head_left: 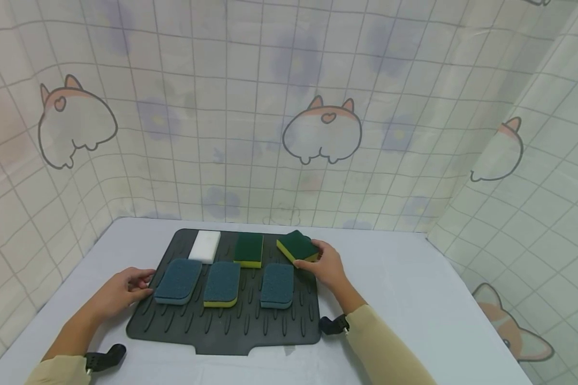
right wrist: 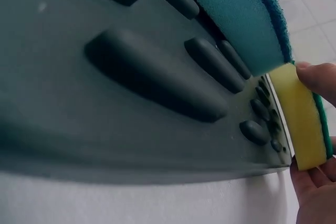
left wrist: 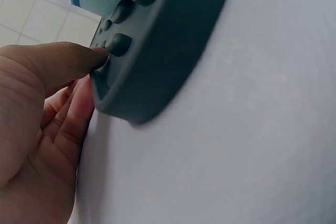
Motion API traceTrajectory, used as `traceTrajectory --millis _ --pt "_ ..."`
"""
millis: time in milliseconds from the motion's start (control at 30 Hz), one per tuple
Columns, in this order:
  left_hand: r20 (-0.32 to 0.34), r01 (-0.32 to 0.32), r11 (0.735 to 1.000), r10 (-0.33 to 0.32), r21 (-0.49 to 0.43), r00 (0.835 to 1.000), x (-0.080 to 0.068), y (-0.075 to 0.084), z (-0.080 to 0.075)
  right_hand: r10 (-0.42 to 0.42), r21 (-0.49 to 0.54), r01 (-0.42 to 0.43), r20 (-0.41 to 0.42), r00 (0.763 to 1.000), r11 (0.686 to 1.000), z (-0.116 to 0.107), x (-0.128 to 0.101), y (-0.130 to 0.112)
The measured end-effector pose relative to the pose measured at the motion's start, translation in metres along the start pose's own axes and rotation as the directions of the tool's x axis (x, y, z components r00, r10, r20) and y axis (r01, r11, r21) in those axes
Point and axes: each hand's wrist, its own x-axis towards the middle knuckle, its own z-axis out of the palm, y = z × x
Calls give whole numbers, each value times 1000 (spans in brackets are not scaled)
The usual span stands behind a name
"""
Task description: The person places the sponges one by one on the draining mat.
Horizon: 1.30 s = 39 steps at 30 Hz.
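A dark grey ridged mat (head_left: 217,329) lies on the white table and bears several sponges. My left hand (head_left: 121,291) is at its left edge; in the left wrist view the thumb (left wrist: 79,61) lies over the rim, with the fingers against the side. At the mat's far right corner my right hand (head_left: 325,264) grips a green-and-yellow sponge (head_left: 297,246), which sits turned at an angle. The right wrist view shows the yellow side (right wrist: 302,121) of that sponge between thumb and fingers. Left of it lies another green-and-yellow sponge (head_left: 248,248), then a white sponge (head_left: 205,246).
The front row has a blue sponge (head_left: 178,280) at left, a blue-and-yellow sponge (head_left: 222,283) in the middle and another blue sponge (head_left: 276,285) at right. White table surface (head_left: 400,299) extends right of the mat. A patterned curtain (head_left: 250,107) hangs behind and along both sides.
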Motion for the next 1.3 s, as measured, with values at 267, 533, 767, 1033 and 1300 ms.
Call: traceTrajectory --millis 267,533,767,1033,1300 --pt "-1 -13 1000 13 4 1000 0 -3 1 17 -10 -17 -4 1000 1000 4 1 -2" --pt "-8 -18 1000 18 3 1000 0 -4 2 -12 -99 14 13 1000 995 3 2 -3" --pt "1 -11 1000 11 -14 1000 -1 -3 2 -41 -119 49 66 997 992 -2 2 -6" --pt "3 -7 1000 7 -20 1000 -2 -3 1 -42 -130 52 83 996 990 -5 2 -7" --pt "-7 -12 1000 12 -24 1000 -1 -4 2 -48 -164 57 56 997 985 -4 1 -8"
